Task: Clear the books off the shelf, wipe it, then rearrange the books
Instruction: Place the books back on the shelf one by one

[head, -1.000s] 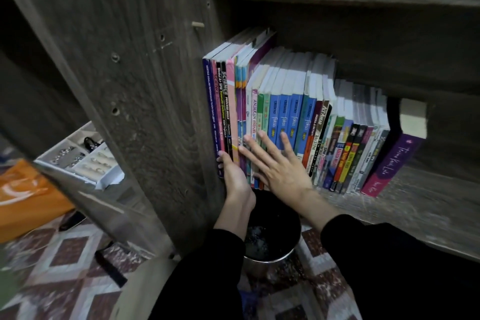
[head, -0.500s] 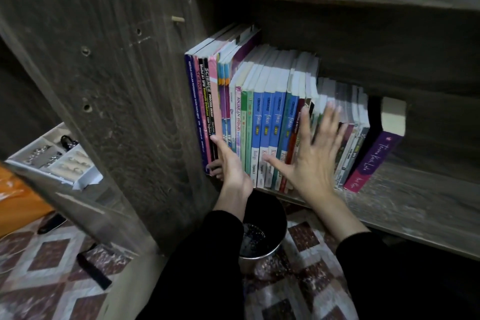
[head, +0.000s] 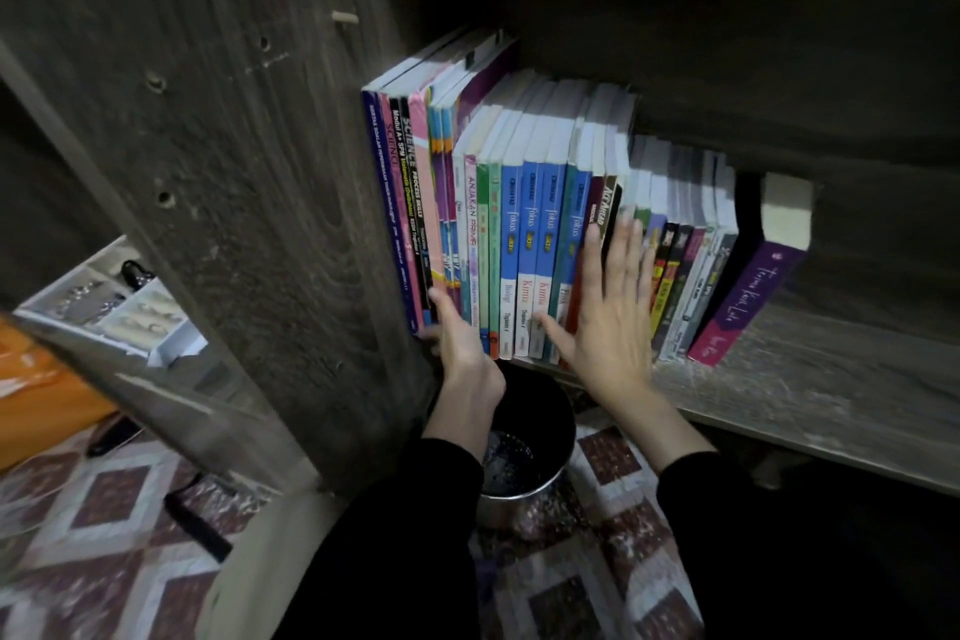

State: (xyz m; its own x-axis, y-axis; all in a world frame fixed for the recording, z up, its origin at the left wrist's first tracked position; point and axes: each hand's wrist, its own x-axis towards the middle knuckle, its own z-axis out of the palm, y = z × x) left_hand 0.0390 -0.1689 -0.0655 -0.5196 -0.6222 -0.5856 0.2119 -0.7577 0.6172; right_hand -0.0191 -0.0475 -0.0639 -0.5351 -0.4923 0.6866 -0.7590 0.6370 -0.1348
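Bright spines set against grey-brown wood grain.
The shelf (head: 779,379) is finished in weathered grey-brown grain; the books (head: 519,250) are spined in navy, pink, black, green and blue, and the leaning book (head: 737,296) is coloured purple with white script. The floor mat (head: 104,509) is patterned in maroon diamonds bordered white and grey. Black is worn on the sleeves (head: 405,535); an orange object (head: 41,390) is seen at left.

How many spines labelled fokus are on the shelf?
4, adjacent mid-row: leftmost fokus spine, second fokus spine, third fokus spine, fourth fokus spine partly behind the right hand. The hand may hide others.
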